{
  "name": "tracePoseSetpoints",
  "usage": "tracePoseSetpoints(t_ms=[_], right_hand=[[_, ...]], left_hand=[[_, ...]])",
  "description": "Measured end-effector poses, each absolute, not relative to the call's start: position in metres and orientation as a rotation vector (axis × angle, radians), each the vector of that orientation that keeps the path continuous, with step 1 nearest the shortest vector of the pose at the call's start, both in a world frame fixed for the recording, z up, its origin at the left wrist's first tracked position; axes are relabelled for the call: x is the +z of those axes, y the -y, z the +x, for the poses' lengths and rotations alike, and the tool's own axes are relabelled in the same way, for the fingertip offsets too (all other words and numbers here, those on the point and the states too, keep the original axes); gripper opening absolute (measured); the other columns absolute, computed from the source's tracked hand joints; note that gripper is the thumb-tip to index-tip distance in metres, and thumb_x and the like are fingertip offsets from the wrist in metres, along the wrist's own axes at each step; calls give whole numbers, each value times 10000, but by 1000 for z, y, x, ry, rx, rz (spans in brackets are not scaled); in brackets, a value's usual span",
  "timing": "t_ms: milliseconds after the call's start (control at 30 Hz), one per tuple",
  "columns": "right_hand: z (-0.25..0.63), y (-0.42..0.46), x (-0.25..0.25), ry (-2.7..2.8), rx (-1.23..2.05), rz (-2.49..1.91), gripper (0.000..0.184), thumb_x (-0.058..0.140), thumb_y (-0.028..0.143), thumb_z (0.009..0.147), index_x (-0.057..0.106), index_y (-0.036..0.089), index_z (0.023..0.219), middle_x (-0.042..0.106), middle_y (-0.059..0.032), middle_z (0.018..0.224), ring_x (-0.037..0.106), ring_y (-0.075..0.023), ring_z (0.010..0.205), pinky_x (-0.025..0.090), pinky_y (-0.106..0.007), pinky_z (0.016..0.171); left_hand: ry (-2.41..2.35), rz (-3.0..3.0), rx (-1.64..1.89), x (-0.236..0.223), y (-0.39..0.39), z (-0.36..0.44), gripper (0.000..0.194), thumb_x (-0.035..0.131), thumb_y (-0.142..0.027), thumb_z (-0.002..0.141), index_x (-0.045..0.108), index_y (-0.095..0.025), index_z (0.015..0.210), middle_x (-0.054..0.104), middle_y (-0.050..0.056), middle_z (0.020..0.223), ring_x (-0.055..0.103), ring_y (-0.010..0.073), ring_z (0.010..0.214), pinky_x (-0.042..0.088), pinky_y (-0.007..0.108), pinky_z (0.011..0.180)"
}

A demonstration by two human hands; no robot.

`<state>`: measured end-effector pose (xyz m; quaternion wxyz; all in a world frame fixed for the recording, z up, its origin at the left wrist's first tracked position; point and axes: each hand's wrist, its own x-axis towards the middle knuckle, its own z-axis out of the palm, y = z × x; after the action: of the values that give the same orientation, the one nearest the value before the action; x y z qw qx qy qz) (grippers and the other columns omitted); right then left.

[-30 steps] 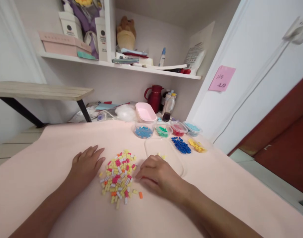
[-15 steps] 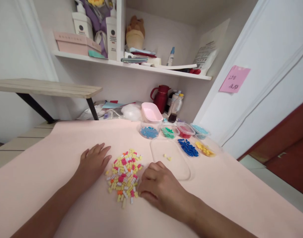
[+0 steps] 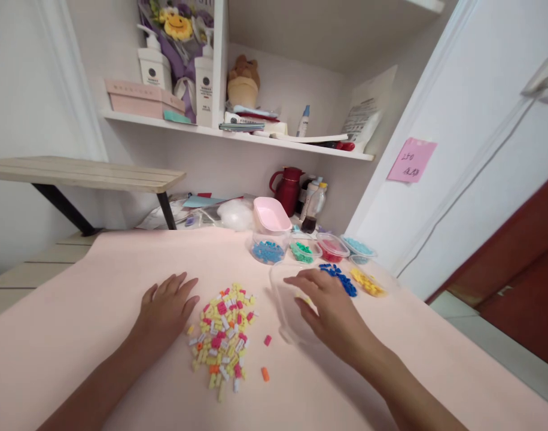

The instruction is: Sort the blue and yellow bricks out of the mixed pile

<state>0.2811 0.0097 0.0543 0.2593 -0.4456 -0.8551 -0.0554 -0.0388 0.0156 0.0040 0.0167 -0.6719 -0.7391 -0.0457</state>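
A pile of small plastic building bricks [image 3: 222, 335], yellow, white, pink and orange, lies on the pale pink table cover. At its left edge my left hand [image 3: 164, 311] rests on the cover, fingers spread, holding nothing. Over a shallow clear tray [image 3: 286, 314] hovers my right hand [image 3: 339, 311], its thumb and fingers apart with no brick visible in them. Yellow bricks [image 3: 302, 297] in the tray show partly past the thumb. A loose pink brick [image 3: 267, 340] and an orange brick [image 3: 265, 374] lie between the pile and my right arm.
Behind the tray stand clear tubs of blue bricks [image 3: 268, 252], green bricks [image 3: 302, 252], red bricks [image 3: 332, 246] and light blue bricks [image 3: 358, 246]. Dark blue bricks [image 3: 346, 282] and yellow bricks [image 3: 367, 281] sit at the right. A pink bowl [image 3: 273, 214] and red jug [image 3: 289, 190] are behind.
My right hand has moved from the pile's right edge over the tray, and its fingers have opened. A pink and an orange brick now lie apart from the pile. The view has tilted up slightly.
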Motion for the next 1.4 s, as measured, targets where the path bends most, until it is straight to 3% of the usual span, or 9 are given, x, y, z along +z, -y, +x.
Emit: tracePoseSetpoints(t_ms=[133,267,467,667,867,1000,1133,1300,1400], right_hand=[[254,7,50,2450,85,-998,331,519,88,873,654,266,1117,649,-66,1076,557,-221,995,413,-372,833],[238,10,31,2541,77,-978,387,545,80,853,617,275,1179,641,-55,1150,537,-227,1032,379,-384,852],[239,8,28,2511,152,-992,182,533,160,913,666,275,960,656,-19,1123,539,-208,1035,346,-385,883],[237,10,34,2488,139,-1092,220,565,178,899,650,270,1080,639,-36,1132,523,-214,1031,346,-387,875],[235,11,32,2525,182,-1067,116,560,261,930,671,268,964,643,-24,1117,520,-213,1041,339,-403,896],[237,11,33,2482,183,-1117,224,554,191,908,655,289,1082,630,-38,1152,519,-222,1044,343,-415,902],[236,10,28,2524,176,-1112,348,615,254,886,586,272,1232,621,-59,1212,504,-250,1106,338,-430,940],[237,10,28,2508,181,-1038,203,573,233,915,649,292,1094,619,-29,1236,497,-227,1147,329,-409,945],[238,9,29,2482,165,-1033,230,571,195,904,650,295,1096,628,-31,1218,515,-215,1113,338,-395,919]], left_hand=[[2301,-2086,-161,2,-17,-39,494,287,-352,969,484,-267,1414,401,55,1546,322,232,1436,210,474,1157],[2300,-2089,-185,-1,-18,-40,494,294,-355,964,495,-271,1407,404,53,1544,328,238,1433,207,478,1155],[2289,-2082,-247,-4,-17,-42,491,302,-356,958,513,-269,1393,424,56,1532,340,244,1426,203,483,1156],[2287,-2090,-245,-2,-17,-41,492,299,-355,956,518,-267,1388,431,67,1526,348,240,1420,207,483,1154],[2281,-2094,-251,0,-16,-42,496,295,-362,956,518,-263,1388,433,68,1525,349,238,1421,213,479,1153],[2288,-2087,-247,1,-16,-41,493,301,-357,956,517,-263,1389,431,69,1526,350,238,1421,211,480,1155],[2290,-2097,-255,1,-16,-40,495,296,-354,957,518,-255,1388,432,72,1525,347,242,1423,211,481,1155],[2293,-2095,-241,1,-16,-41,492,297,-355,959,515,-261,1389,428,67,1528,344,243,1424,209,479,1155],[2293,-2086,-205,2,-16,-41,493,288,-352,964,502,-262,1399,417,63,1536,333,235,1430,205,472,1157]])
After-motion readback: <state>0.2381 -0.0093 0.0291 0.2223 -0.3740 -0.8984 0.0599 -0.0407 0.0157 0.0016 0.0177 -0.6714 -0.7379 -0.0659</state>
